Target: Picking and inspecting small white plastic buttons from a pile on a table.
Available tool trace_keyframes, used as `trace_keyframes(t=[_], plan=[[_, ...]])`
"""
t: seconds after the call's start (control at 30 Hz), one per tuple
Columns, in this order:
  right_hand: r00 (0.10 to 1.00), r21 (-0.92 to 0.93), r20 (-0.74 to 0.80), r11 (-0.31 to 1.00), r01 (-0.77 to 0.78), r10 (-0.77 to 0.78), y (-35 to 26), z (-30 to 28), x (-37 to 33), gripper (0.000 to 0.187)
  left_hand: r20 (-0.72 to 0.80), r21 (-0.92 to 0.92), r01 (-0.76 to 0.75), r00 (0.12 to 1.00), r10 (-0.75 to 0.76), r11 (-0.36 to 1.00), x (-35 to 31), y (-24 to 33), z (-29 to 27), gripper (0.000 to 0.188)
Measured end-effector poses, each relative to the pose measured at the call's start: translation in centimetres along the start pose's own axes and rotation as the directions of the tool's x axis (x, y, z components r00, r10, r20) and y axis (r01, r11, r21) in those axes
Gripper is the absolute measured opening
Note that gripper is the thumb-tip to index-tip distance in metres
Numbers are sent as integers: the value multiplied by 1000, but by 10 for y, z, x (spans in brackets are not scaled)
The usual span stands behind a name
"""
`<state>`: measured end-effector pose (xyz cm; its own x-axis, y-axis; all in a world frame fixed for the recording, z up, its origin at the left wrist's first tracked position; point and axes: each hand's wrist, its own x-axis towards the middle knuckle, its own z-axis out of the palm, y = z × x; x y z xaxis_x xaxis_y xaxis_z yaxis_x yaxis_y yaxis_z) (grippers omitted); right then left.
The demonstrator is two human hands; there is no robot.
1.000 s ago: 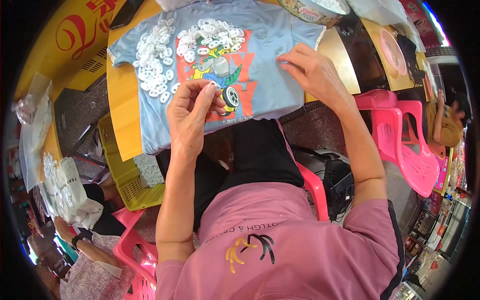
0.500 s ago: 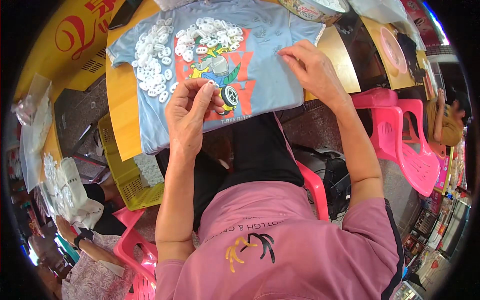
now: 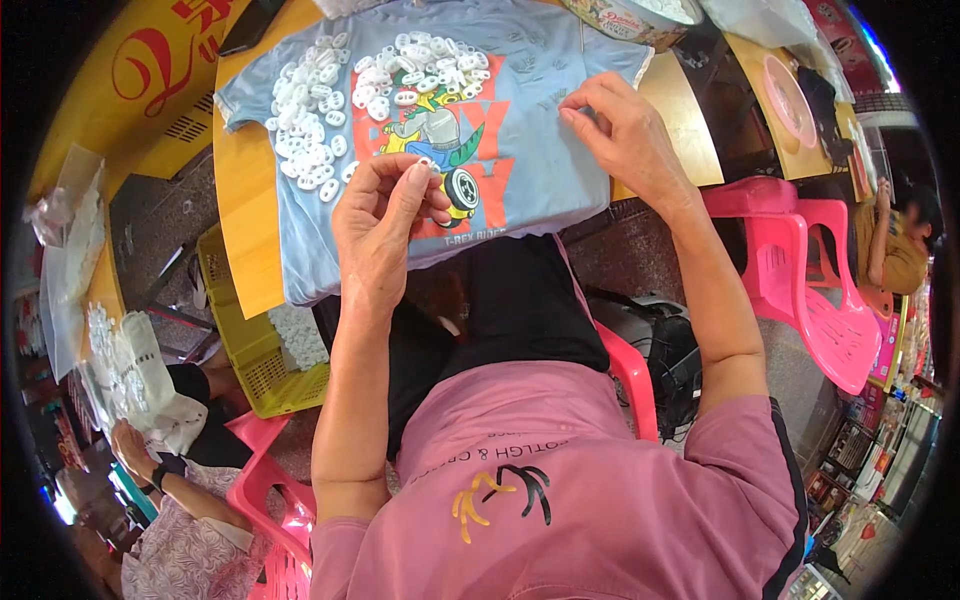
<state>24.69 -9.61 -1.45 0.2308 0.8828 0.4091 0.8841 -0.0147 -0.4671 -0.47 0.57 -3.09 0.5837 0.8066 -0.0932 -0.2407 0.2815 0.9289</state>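
Note:
A blue printed T-shirt point(image 3: 545, 170) lies spread over the wooden table. Many small white oval plastic pieces with holes point(image 3: 305, 125) are heaped on its left part, and another heap point(image 3: 425, 65) lies at its upper middle. My left hand point(image 3: 385, 210) is closed over the shirt's near part, pinching a white oval piece point(image 3: 425, 164) between thumb and forefinger. Over the shirt's right side, my right hand point(image 3: 625, 130) has thumb and forefinger drawn together; whatever they hold is too small to make out. Small dark bits point(image 3: 525, 65) lie scattered on the cloth beyond it.
A round tub point(image 3: 640, 22) of white pieces stands at the far right table edge. Below left is a yellow crate point(image 3: 245, 340) holding white pieces. Pink chairs point(image 3: 800, 270) stand at right and lower left. A co-worker's hand point(image 3: 130, 450) is near a cloth bag point(image 3: 155, 390).
My right hand has shifted very slightly, its fingertips still near the same patch of shirt. The left hand keeps its pinch on the white piece, almost unmoved.

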Motion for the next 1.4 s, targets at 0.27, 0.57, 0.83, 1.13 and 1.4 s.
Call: trace_keyframes(t=[0.27, 0.57, 0.83, 1.13, 1.4], plan=[[999, -178, 16, 983, 39, -36, -7, 10, 11, 13, -4, 13, -4, 1000, 4, 1000, 0, 0, 0, 18], [998, -192, 58, 980, 49, -39, -7, 11, 21, 12, -10, 8, -8, 1000, 8, 1000, -1, 1, 1, 17], [988, -187, 123, 976, 116, -94, -7, 11, 31, 14, -9, 11, 3, 1000, -3, 1000, -1, 1, 2, 17], [945, -240, 286, 942, 233, -161, 2, 12, 56, 17, -13, 2, 2, 1000, -2, 1000, -1, 0, 0, 16], [906, 429, 344, 817, -386, 247, 3, -7, 44, 21, -7, -1, 4, 1000, -4, 1000, -1, 2, 0, 15]])
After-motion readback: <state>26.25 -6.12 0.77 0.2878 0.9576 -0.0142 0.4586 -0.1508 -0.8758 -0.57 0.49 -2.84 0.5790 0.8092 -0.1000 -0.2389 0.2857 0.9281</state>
